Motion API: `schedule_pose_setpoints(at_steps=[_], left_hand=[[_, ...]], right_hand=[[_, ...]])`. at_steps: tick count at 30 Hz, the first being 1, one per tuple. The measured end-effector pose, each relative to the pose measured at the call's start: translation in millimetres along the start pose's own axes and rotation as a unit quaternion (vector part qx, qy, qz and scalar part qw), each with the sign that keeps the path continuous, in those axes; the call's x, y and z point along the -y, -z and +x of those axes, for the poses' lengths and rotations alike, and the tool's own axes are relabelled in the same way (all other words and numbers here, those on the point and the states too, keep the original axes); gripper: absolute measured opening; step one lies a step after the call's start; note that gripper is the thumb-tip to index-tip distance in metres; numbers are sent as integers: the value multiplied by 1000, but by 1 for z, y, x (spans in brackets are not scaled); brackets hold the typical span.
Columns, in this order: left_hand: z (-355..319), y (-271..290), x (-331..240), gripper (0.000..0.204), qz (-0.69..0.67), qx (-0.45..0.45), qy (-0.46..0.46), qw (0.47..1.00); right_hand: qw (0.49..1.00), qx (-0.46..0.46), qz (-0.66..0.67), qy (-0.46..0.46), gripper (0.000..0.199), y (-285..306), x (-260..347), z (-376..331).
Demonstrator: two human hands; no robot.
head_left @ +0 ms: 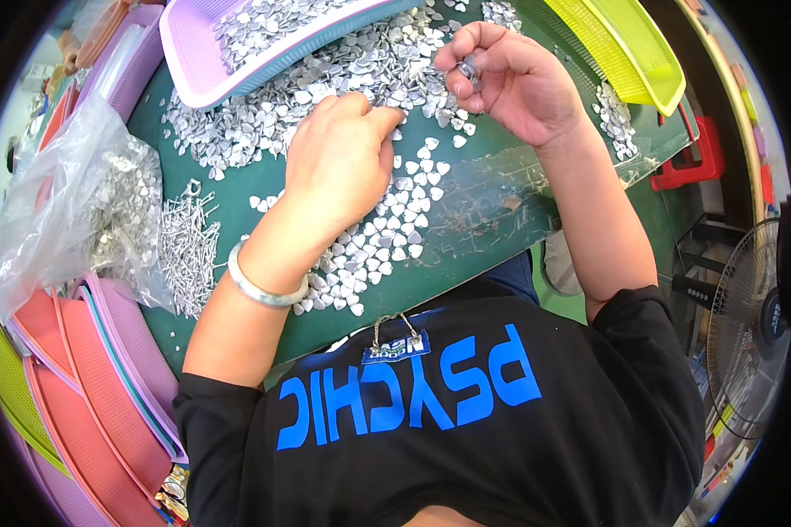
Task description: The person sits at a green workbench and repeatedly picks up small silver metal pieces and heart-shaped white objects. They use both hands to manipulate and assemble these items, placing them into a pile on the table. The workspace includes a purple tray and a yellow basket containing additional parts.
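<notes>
Small silver heart-shaped metal pieces point(360, 72) heaped, scattered across green worktop point(492, 220). Right hand point(527, 88), raised over worktop, pinches few in curled fingers. Left hand point(338, 162) palm-down at heap's near edge; cannot tell whether grasping any. Beyond: lilac plastic basket point(189, 54) holding more hearts. Leftward: thin silver metal pins point(189, 250).
</notes>
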State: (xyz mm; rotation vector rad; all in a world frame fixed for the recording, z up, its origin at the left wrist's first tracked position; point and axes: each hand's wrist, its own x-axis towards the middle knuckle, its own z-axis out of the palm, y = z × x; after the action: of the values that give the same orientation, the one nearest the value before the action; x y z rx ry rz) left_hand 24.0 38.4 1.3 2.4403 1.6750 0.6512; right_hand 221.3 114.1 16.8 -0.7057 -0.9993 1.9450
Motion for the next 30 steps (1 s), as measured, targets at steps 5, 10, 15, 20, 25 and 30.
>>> schedule_pose_setpoints(at_steps=[5, 10, 15, 20, 25, 30], left_hand=[[1, 2, 1, 13, 4, 15, -6, 1000], [2, 0, 5, 12, -24, -3, 4, 1000], [4, 2, 2, 15, -11, 25, 6, 1000], [4, 3, 6, 16, -18, 38, -3, 999], [-3, 6, 5, 15, -19, 42, 21, 999], [-8, 9, 7, 17, -23, 38, 15, 999]], right_hand=[[880, 10, -473, 43, 12, 4, -12, 0], [687, 5, -716, 120, 10, -11, -22, -5], [671, 13, -726, 147, 8, -9, -25, -5], [704, 27, -689, 171, 10, -12, -29, -8], [719, 105, -677, 120, 16, -9, -24, -13], [712, 117, -688, 83, 19, -11, -16, -21]])
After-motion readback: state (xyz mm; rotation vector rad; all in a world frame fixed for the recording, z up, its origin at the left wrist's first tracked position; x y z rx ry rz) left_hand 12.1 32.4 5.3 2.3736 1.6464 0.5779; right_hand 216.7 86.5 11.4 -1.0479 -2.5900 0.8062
